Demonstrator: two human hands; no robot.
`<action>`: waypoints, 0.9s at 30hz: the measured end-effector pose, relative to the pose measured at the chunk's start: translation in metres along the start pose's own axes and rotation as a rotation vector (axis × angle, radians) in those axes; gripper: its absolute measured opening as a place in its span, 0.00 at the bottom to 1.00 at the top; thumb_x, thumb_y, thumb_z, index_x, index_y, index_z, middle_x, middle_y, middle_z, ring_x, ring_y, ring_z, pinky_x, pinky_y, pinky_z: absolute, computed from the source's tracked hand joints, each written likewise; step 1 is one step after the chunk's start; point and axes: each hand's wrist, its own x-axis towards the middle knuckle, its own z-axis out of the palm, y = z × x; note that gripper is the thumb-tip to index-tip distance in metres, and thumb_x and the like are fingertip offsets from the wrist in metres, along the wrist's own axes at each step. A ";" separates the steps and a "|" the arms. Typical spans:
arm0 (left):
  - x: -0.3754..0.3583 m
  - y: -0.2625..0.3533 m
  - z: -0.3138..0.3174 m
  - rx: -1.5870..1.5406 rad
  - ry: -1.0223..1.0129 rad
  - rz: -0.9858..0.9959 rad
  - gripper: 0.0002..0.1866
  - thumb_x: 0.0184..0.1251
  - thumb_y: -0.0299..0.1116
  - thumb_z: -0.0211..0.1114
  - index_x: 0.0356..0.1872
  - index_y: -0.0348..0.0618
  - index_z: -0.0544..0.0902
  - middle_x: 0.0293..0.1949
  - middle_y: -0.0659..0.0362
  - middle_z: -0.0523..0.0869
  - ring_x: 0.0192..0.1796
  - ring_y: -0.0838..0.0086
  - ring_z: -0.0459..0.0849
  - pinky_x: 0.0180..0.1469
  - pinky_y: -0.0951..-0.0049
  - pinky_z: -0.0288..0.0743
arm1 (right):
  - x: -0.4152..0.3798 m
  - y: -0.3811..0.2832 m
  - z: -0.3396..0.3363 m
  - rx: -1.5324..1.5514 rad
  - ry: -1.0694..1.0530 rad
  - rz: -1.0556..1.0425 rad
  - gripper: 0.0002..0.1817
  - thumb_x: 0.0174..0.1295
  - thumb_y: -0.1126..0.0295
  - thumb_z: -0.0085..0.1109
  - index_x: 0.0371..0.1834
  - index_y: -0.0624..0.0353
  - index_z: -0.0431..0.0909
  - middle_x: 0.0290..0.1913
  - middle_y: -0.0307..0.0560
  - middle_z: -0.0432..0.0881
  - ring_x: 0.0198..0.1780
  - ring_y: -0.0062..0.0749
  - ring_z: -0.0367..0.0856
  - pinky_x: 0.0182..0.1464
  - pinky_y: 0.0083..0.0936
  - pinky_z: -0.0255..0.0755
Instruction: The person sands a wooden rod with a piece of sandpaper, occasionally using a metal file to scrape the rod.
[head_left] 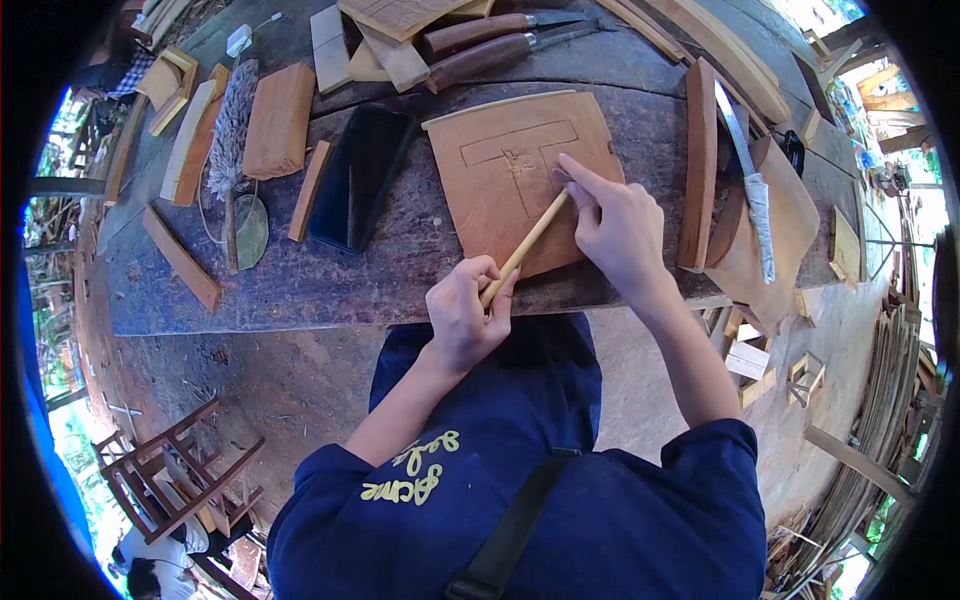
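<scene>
My left hand [468, 315] is closed around the lower end of a slim, pale wooden rod [530, 237], above the near edge of the workbench. The rod slants up to the right, and its upper end meets the thumb of my right hand [620, 225]. There the index finger is stretched out, its tip at the board, while the other fingers curl. Beneath lies a brown wooden board [470, 205] with a T outline drawn on it. The wood is roughened where the T's bar and stem meet. Whether the rod carries a blade is hidden.
Left of the board lies a black phone [362, 180], with wood blocks [278, 120] and a grey brush [236, 125] beyond. Two wooden-handled tools [480, 57] lie at the back. A knife with a wrapped handle [759, 215] rests on wood at right. The bench edge [250, 325] is close.
</scene>
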 end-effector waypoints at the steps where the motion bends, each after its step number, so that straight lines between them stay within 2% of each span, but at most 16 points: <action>1: 0.001 0.001 0.000 -0.021 0.001 -0.031 0.17 0.59 0.21 0.74 0.42 0.39 0.74 0.20 0.59 0.77 0.19 0.69 0.78 0.23 0.69 0.70 | -0.002 -0.001 0.001 -0.001 0.004 -0.006 0.19 0.66 0.67 0.58 0.61 0.45 0.83 0.21 0.56 0.82 0.26 0.53 0.86 0.32 0.46 0.78; 3: 0.005 0.006 -0.004 -0.046 0.002 -0.062 0.16 0.59 0.22 0.74 0.42 0.39 0.74 0.20 0.58 0.77 0.20 0.68 0.78 0.23 0.69 0.70 | -0.009 -0.007 0.001 -0.081 -0.050 0.042 0.17 0.70 0.64 0.57 0.60 0.44 0.84 0.23 0.58 0.83 0.27 0.55 0.86 0.32 0.46 0.79; 5: 0.012 0.014 -0.012 -0.115 -0.122 -0.257 0.15 0.65 0.24 0.70 0.50 0.40 0.76 0.20 0.57 0.77 0.21 0.67 0.78 0.27 0.68 0.71 | -0.008 -0.006 0.000 -0.090 -0.051 0.040 0.17 0.69 0.64 0.57 0.60 0.44 0.84 0.23 0.58 0.83 0.27 0.55 0.85 0.32 0.46 0.79; 6: 0.016 0.018 -0.018 -0.117 -0.120 -0.263 0.15 0.65 0.24 0.70 0.50 0.40 0.76 0.20 0.57 0.77 0.21 0.67 0.78 0.27 0.68 0.71 | -0.009 -0.005 0.000 -0.092 -0.054 0.042 0.17 0.69 0.64 0.57 0.59 0.43 0.84 0.23 0.59 0.83 0.27 0.56 0.85 0.32 0.46 0.79; 8: 0.026 0.024 -0.033 -0.165 -0.336 -0.425 0.16 0.69 0.27 0.67 0.56 0.40 0.78 0.22 0.55 0.78 0.23 0.67 0.79 0.31 0.68 0.72 | -0.007 -0.003 -0.001 -0.064 -0.046 0.043 0.17 0.70 0.64 0.57 0.59 0.43 0.84 0.23 0.59 0.83 0.27 0.56 0.85 0.33 0.46 0.79; 11: 0.025 0.024 -0.054 -0.147 -0.422 -0.513 0.15 0.70 0.29 0.67 0.55 0.38 0.82 0.25 0.53 0.81 0.25 0.67 0.80 0.33 0.70 0.73 | -0.007 0.001 -0.004 0.003 -0.049 0.055 0.17 0.70 0.64 0.56 0.59 0.43 0.84 0.25 0.59 0.84 0.29 0.56 0.86 0.35 0.46 0.79; 12: 0.022 0.025 -0.058 -0.144 -0.351 -0.496 0.11 0.69 0.28 0.68 0.49 0.35 0.86 0.29 0.52 0.85 0.26 0.70 0.81 0.33 0.72 0.74 | -0.007 0.003 -0.005 0.036 -0.052 0.068 0.17 0.70 0.65 0.56 0.59 0.43 0.84 0.27 0.59 0.85 0.30 0.55 0.86 0.36 0.46 0.80; 13: 0.020 0.026 -0.061 -0.141 -0.344 -0.500 0.11 0.69 0.28 0.68 0.49 0.35 0.86 0.29 0.52 0.85 0.26 0.70 0.81 0.33 0.72 0.74 | -0.007 0.005 -0.005 0.039 -0.056 0.061 0.17 0.70 0.65 0.56 0.59 0.43 0.84 0.27 0.59 0.85 0.30 0.55 0.86 0.36 0.46 0.80; 15: 0.017 0.026 -0.066 -0.158 -0.155 -0.517 0.09 0.68 0.27 0.70 0.46 0.34 0.87 0.31 0.53 0.87 0.28 0.73 0.82 0.34 0.74 0.75 | -0.007 0.011 -0.007 0.257 -0.017 0.084 0.17 0.69 0.66 0.57 0.59 0.46 0.84 0.32 0.61 0.86 0.36 0.56 0.86 0.41 0.43 0.80; 16: 0.021 0.025 -0.068 -0.167 -0.071 -0.492 0.08 0.68 0.26 0.71 0.44 0.35 0.88 0.31 0.55 0.88 0.29 0.76 0.82 0.34 0.76 0.74 | -0.008 0.011 -0.009 0.396 0.005 0.113 0.17 0.70 0.70 0.57 0.60 0.53 0.83 0.40 0.62 0.88 0.43 0.51 0.90 0.48 0.35 0.81; 17: 0.026 0.026 -0.074 -0.156 -0.047 -0.496 0.07 0.67 0.27 0.71 0.43 0.35 0.89 0.32 0.56 0.88 0.31 0.77 0.83 0.36 0.77 0.74 | -0.010 0.010 -0.012 0.398 0.002 0.107 0.17 0.70 0.70 0.57 0.60 0.53 0.83 0.40 0.62 0.88 0.43 0.51 0.90 0.48 0.35 0.81; 20: 0.044 0.021 -0.071 -0.223 0.158 -0.365 0.07 0.66 0.25 0.73 0.42 0.35 0.89 0.34 0.58 0.88 0.37 0.78 0.83 0.42 0.78 0.75 | -0.017 0.006 -0.022 0.534 0.063 0.209 0.18 0.73 0.74 0.55 0.64 0.61 0.80 0.50 0.59 0.89 0.55 0.35 0.88 0.55 0.26 0.77; 21: 0.053 0.020 -0.069 -0.224 0.158 -0.363 0.07 0.66 0.25 0.73 0.42 0.35 0.89 0.34 0.58 0.88 0.37 0.78 0.83 0.42 0.78 0.75 | -0.021 0.004 -0.025 0.533 0.064 0.209 0.18 0.73 0.74 0.55 0.64 0.61 0.80 0.50 0.59 0.89 0.55 0.35 0.88 0.55 0.26 0.77; 23: 0.073 0.019 -0.065 -0.315 0.323 -0.112 0.07 0.67 0.26 0.71 0.42 0.34 0.89 0.35 0.57 0.89 0.37 0.78 0.84 0.44 0.78 0.76 | -0.028 -0.002 -0.031 0.603 0.062 0.354 0.18 0.73 0.75 0.54 0.65 0.61 0.79 0.53 0.58 0.88 0.57 0.35 0.87 0.58 0.27 0.76; 26: 0.097 0.021 -0.056 -0.266 0.262 0.007 0.09 0.75 0.29 0.65 0.43 0.32 0.87 0.39 0.56 0.88 0.46 0.77 0.84 0.53 0.78 0.75 | -0.040 -0.001 -0.033 0.695 0.108 0.375 0.19 0.74 0.75 0.54 0.66 0.63 0.78 0.57 0.57 0.87 0.60 0.33 0.85 0.60 0.26 0.75; 27: 0.099 0.021 -0.048 -0.267 0.262 0.009 0.09 0.75 0.29 0.65 0.43 0.32 0.87 0.39 0.56 0.88 0.46 0.77 0.84 0.53 0.78 0.75 | -0.043 -0.002 -0.034 0.695 0.110 0.374 0.19 0.74 0.75 0.54 0.66 0.63 0.78 0.57 0.57 0.87 0.60 0.33 0.85 0.60 0.26 0.75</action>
